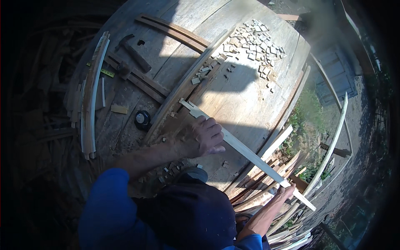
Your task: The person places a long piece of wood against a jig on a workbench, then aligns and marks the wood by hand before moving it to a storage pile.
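Observation:
A long pale wooden strip (250, 155) runs slantwise from the middle of the workbench toward the lower right, past the bench's edge. Notches are cut into its far left end. My left hand (207, 136) is closed over the strip a little below that end, with fingers curled on it. Farther down, near its other end, my right hand (286, 191) grips the strip with bent fingers. The notched end lies beside a long raised wooden rail (177, 96) on the bench. Where the strip passes under my left fingers, it is hidden.
Many small offcut blocks (260, 43) lie scattered on the bench (233, 106). Left of the rail are a hammer (135, 54), a round black object (142, 119), a yellow measuring tape piece (107, 73) and stacked strips (92, 96). More wood slats (266, 179) lie beyond the bench's right edge.

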